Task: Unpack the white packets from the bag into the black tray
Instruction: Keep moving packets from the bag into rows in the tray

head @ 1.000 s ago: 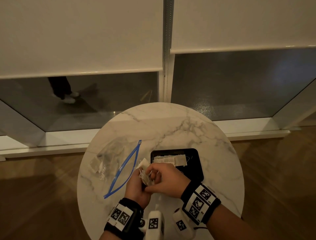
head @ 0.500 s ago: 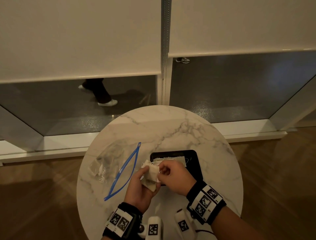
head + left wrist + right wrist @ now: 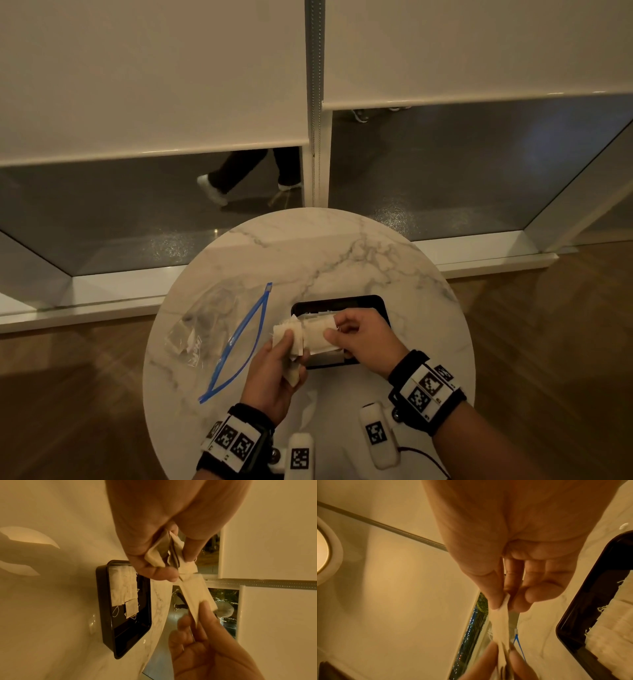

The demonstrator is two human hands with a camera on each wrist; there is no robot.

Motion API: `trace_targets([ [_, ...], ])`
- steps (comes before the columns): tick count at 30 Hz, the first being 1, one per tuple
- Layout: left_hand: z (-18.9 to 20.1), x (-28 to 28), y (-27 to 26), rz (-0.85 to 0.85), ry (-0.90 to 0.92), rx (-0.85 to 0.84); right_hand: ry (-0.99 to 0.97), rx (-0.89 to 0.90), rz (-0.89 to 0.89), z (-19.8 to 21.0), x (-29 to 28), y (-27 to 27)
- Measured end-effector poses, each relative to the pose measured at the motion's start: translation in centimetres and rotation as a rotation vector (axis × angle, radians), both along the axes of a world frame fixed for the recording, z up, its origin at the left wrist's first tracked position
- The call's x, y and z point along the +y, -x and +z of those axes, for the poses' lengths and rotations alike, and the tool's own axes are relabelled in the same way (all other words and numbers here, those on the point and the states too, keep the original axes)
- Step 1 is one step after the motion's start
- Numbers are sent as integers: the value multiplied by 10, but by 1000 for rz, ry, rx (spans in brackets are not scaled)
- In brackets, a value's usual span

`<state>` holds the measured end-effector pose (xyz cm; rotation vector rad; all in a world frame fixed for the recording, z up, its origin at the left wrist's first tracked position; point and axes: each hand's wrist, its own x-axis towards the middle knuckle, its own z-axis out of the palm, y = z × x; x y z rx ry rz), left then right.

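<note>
Since half a second ago the right hand (image 3: 363, 337) has drawn one white packet (image 3: 320, 337) rightward over the black tray (image 3: 380, 303), thumb and forefinger pinching it. Left hand (image 3: 274, 373) grips the remaining bunch (image 3: 289, 335). Only the left wrist view shows packets (image 3: 123, 585) lying in the tray, perhaps three. Bag (image 3: 219, 337) lies left, open.

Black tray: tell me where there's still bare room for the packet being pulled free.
In the left wrist view, the black tray holds white packets along one end; its dark floor towards the other end is bare but for loose threads. The marble table beyond the tray is also bare. Crowded: the bag side, left of the left hand.
</note>
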<state>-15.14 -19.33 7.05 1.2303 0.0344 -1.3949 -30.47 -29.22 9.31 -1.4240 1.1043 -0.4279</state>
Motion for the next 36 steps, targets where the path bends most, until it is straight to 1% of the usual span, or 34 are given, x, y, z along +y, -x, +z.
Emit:
trace_targets([
  [5, -2, 4, -7, 33, -29, 50, -43, -5, -77, 2, -15, 21],
  [10, -4, 7, -13, 69, -80, 73, -78, 72, -131, -10, -33, 36],
  [13, -8, 9, -15, 91, -100, 80, -58, 170, -161, -29, -45, 40],
  [16, -12, 9, -17, 126, -121, 87, -82, 309, -190, -60, -58, 38],
  [19, -19, 10, -21, 139, -141, 95, -72, 489, -127, -87, -67, 30],
  [22, -21, 11, -24, 142, -155, 91, -36, 620, -80, -108, -75, 20],
  [27, -23, 15, -30, 141, -162, 66, 12, 751, -45, -115, -79, 4],
  [30, -24, 17, -33, 149, -168, 60, 12, 769, -53, -120, -82, 1],
  [36, -29, 22, -40, 170, -185, 46, -9, 745, -70, -124, -87, -3],
])
